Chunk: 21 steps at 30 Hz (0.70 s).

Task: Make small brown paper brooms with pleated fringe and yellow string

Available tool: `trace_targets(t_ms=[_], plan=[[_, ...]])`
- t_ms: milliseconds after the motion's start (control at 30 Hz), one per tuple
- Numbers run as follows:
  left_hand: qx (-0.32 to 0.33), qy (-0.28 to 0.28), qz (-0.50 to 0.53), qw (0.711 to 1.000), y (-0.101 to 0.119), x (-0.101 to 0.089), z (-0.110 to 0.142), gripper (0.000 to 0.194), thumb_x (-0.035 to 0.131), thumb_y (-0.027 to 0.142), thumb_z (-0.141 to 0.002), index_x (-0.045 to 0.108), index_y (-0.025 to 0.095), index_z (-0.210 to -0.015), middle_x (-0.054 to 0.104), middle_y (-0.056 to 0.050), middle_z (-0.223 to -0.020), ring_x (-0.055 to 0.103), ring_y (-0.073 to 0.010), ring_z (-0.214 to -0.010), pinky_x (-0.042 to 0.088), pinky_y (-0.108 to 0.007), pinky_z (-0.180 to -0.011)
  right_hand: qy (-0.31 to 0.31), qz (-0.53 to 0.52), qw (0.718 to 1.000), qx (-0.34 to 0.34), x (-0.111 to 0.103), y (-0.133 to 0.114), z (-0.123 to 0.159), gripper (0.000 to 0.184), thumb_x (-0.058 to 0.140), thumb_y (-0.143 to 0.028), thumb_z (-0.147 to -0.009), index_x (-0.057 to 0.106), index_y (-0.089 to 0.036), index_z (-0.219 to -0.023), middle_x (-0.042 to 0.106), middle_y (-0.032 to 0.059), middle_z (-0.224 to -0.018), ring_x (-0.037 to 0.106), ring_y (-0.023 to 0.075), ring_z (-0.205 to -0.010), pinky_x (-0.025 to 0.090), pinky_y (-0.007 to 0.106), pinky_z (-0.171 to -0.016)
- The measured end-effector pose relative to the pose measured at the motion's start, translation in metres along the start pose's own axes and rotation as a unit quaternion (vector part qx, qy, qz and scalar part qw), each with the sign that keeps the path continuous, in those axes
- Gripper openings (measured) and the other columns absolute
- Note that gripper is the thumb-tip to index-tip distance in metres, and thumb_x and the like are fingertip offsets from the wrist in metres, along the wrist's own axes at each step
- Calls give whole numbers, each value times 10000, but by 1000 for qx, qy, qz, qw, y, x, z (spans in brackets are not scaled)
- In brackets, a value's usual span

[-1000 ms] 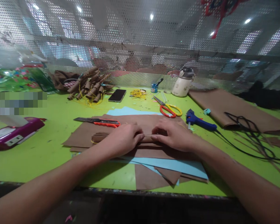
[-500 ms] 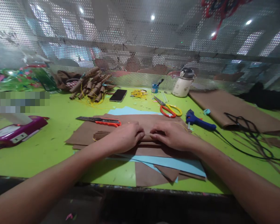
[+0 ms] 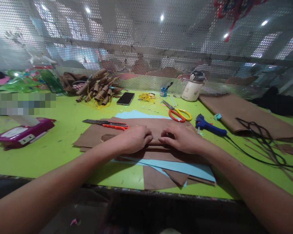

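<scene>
A narrow roll of brown paper (image 3: 155,142) lies crosswise between my hands, on top of a stack of brown paper sheets (image 3: 89,137). My left hand (image 3: 137,137) is closed over its left part, thumb and fingertips pinching the edge. On the other side my right hand (image 3: 177,137) grips the roll the same way, a short gap from the left. Light blue sheets (image 3: 185,166) stick out beneath the stack. An orange box cutter (image 3: 116,124) rests on the paper beyond my left wrist. Red-and-yellow scissors (image 3: 178,116) lie past my right hand.
To the right are a blue glue gun (image 3: 211,126) with its black cord and a large folded brown sheet (image 3: 249,112). Behind stand a white bottle (image 3: 191,88), a phone (image 3: 126,98), yellow string (image 3: 146,97) and several paper rolls (image 3: 97,89). A purple power strip (image 3: 24,131) sits left.
The view has shifted slightly, so most things on the table appear a little further right. Both hands stay on the brown paper roll, with their fingers shifting only slightly.
</scene>
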<state>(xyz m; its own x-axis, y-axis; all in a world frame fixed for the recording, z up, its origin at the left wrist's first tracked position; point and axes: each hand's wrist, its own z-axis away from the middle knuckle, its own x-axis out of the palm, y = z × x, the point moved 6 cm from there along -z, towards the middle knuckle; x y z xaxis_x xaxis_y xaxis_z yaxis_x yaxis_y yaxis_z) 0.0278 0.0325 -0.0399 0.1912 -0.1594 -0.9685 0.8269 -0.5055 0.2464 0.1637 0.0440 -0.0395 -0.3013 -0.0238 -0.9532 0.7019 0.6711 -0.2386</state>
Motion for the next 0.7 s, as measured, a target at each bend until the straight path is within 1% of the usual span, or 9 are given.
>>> trace_targets(t_ms=[100,167,267,333,467,600,700], plan=[[-10,-21,3,1000,2,-2,-1,319,366,313,-901,633,174,-795,676,-63,-818,573,-174,-675,379,-265,-593,44,1,998,-37,-4,-11,2,111,568,-232,-853,655,-168,-877,644,52,-887,559,166,-816,391,265,-696],[-23,-19,-3,1000,0,-1,-2,314,366,318,-896,625,174,-793,677,-69,-811,575,-180,-670,372,-271,-582,60,5,996,-61,-4,-17,2,127,545,-175,-865,670,-165,-854,640,43,-853,553,152,-787,380,252,-667],[-48,4,-20,999,-4,1,-4,282,375,311,-881,618,176,-833,679,-84,-818,588,-203,-691,374,-288,-586,68,4,994,-84,-2,-20,2,156,539,-154,-872,693,-173,-854,655,37,-850,556,138,-751,366,240,-625],[-59,31,-35,997,-5,1,-4,254,388,304,-873,606,175,-877,674,-90,-824,593,-217,-705,376,-298,-586,65,-5,994,-88,-1,-18,2,156,550,-141,-864,702,-174,-861,670,33,-864,563,130,-744,364,232,-615],[-43,82,-97,991,3,-3,1,241,399,287,-879,608,169,-901,637,-102,-881,583,-221,-706,381,-307,-585,60,-14,995,-74,-1,-14,1,159,556,-136,-862,712,-159,-847,684,35,-863,559,116,-708,362,224,-598],[-13,97,-148,984,11,-6,9,290,368,252,-897,645,184,-845,593,-89,-856,557,-202,-673,389,-308,-599,62,-12,995,-72,-2,-15,1,180,547,-167,-877,715,-155,-815,680,44,-858,541,118,-709,356,227,-590],[20,107,-156,982,13,-5,13,310,394,322,-905,649,168,-821,584,-97,-856,559,-206,-707,405,-313,-630,68,-4,995,-74,-1,-15,-1,194,543,-178,-881,712,-160,-788,669,53,-840,532,140,-759,362,238,-613]])
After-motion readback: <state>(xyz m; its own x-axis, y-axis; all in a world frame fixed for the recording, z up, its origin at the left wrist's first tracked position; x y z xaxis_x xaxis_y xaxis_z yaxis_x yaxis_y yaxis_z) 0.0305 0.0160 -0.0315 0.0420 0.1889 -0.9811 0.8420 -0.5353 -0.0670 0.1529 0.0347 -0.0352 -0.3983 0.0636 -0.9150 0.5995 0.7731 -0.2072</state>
